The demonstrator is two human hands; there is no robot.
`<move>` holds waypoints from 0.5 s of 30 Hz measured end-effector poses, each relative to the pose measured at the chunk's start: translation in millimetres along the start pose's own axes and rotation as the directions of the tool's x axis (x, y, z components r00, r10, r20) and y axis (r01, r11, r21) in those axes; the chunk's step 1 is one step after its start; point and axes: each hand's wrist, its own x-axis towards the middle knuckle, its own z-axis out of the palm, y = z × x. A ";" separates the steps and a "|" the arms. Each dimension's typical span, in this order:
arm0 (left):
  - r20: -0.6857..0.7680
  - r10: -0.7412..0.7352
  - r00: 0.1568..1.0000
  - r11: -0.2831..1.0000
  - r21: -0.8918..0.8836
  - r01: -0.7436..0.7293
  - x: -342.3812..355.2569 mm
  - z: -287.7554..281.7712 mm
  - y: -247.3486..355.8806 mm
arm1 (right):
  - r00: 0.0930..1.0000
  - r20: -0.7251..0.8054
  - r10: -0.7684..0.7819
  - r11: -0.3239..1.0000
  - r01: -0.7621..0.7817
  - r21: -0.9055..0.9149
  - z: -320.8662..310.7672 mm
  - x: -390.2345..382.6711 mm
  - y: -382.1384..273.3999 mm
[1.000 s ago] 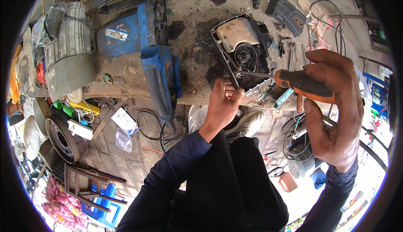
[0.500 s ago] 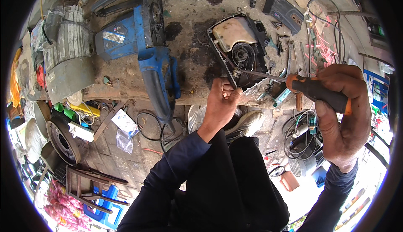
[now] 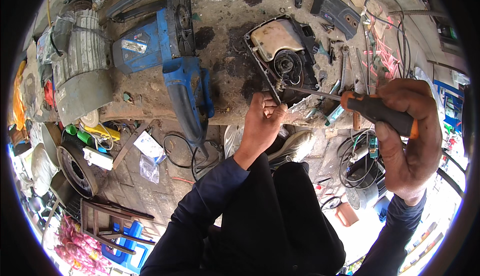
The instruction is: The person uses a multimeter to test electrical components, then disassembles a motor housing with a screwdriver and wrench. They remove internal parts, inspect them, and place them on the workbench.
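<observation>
My right hand (image 3: pixel 412 146) is closed around the orange and black handle of a screwdriver (image 3: pixel 372 111). The shaft runs left, its tip inside an opened black housing (image 3: pixel 306 32) on the workbench, just below a dark round geared part (image 3: pixel 286 64). A cream-coloured tank (image 3: pixel 275 40) sits in the upper part of that housing. At the near corner of the housing, my left hand (image 3: pixel 261 131) pinches the rim between thumb and curled fingers. What the tip touches is too small to tell. Left of it lies a blue power tool body (image 3: pixel 165 36) with a black-gripped handle.
A finned grey motor (image 3: pixel 82 56) stands on the workbench (image 3: pixel 225 101) at the far left. A black cover (image 3: pixel 336 15), loose screws and wrenches (image 3: pixel 345 68) lie right of the housing. On the floor are cables (image 3: pixel 352 161), a round metal part (image 3: pixel 77 168) and a wooden stool (image 3: pixel 107 223).
The screwdriver tip has shifted slightly left and down within the housing. Both hands keep nearly the same places, and the whole view has moved a little.
</observation>
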 end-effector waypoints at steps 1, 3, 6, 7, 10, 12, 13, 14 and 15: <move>0.000 -0.002 1.000 1.000 0.003 0.002 -0.1 -0.1 0.3 | 1.000 0.006 0.008 1.000 -0.008 -0.010 -1.0 -0.6 -0.1; 0.002 -0.011 1.000 1.000 -0.005 0.011 -0.2 -0.4 0.8 | 1.000 0.003 -0.017 1.000 0.017 -0.008 -3.2 -1.7 0.3; 0.005 -0.027 1.000 0.999 -0.027 0.027 0.0 -0.8 0.9 | 1.000 -0.012 -0.015 1.000 0.015 0.007 -5.6 -4.0 1.0; 0.003 -0.031 1.000 0.999 -0.029 0.031 -0.3 -0.8 0.7 | 0.999 -0.034 -0.015 1.000 0.015 0.018 -5.5 -5.1 1.3; 0.004 -0.019 1.000 0.999 -0.034 0.019 -0.4 -1.2 0.2 | 0.993 -0.119 -0.003 1.000 0.001 -0.013 -4.6 -9.5 2.6; 0.002 -0.005 1.000 1.000 -0.015 0.005 -0.9 -1.9 0.0 | 0.988 -0.154 0.005 1.000 -0.004 0.002 -6.8 -13.3 3.2; 0.000 0.000 1.000 1.000 0.005 0.000 -1.3 -2.2 0.0 | 0.987 -0.162 0.009 1.000 -0.012 -0.018 -8.7 -15.6 3.5; 0.000 0.006 1.000 1.000 0.024 -0.006 -1.7 -2.2 -0.1 | 0.984 -0.177 0.030 0.999 -0.026 0.026 -10.7 -18.1 3.9; -0.001 0.002 1.000 1.000 0.014 -0.002 -1.8 -1.9 -0.3 | 0.980 -0.195 0.049 0.998 -0.040 0.049 -12.8 -20.9 4.4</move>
